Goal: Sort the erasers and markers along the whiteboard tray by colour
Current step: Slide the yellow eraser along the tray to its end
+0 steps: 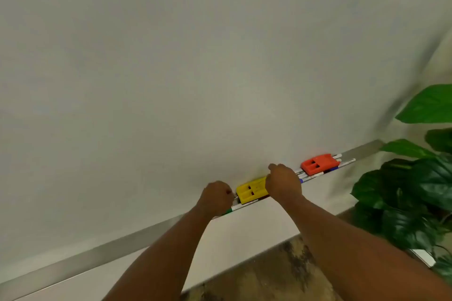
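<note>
Yellow eraser: lies on the whiteboard tray between the two hands, its long side running along the tray, which climbs from near left to far right.
Green-capped marker: lies along the tray's front edge just below the yellow eraser; its cap end points left and passes under the left wrist.
Left hand: just left of the yellow eraser, fingers curled as if pinching something small at the eraser's left end; what it holds is hidden.
Right hand: on the right end of the yellow eraser, fingers curled down over it or over the markers behind it; which of these it grips I cannot tell.
Key relation: the eraser sits squarely between both hands, its long axis matching the tray, so any slide goes left or right along that line; the right hand is nearer.
Red eraser: further right on the tray, well apart from the hands, resting on a bunch of white markers.
Blue-capped marker: only its tip peeks out just right of the right hand.
Whiteboard: blank, rising behind the tray.
Plant: big green leaves at the right edge.
Likely step: regrouping markers around the yellow eraser; sorting looks unfinished.
</note>
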Demonstrator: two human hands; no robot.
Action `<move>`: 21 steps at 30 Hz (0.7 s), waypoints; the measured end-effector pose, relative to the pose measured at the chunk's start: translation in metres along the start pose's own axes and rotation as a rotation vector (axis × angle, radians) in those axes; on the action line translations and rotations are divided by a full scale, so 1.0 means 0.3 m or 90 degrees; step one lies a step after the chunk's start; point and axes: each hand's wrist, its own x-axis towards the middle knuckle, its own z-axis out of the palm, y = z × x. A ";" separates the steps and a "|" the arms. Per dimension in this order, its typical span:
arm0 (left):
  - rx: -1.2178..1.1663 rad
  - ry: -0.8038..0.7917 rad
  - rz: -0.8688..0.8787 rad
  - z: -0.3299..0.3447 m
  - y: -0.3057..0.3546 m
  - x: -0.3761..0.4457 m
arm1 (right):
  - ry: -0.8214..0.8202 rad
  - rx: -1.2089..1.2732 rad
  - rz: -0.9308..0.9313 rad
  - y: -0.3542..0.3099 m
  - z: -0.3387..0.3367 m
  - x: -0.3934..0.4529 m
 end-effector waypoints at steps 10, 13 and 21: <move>-0.130 -0.082 -0.214 0.113 0.040 0.100 | -0.086 0.097 0.068 0.185 0.107 0.100; -0.136 -0.087 -0.238 0.138 0.053 0.125 | -0.083 0.137 0.067 0.199 0.136 0.148; -0.210 -0.070 -0.306 0.190 0.068 0.158 | -0.152 0.174 0.112 0.176 0.189 0.182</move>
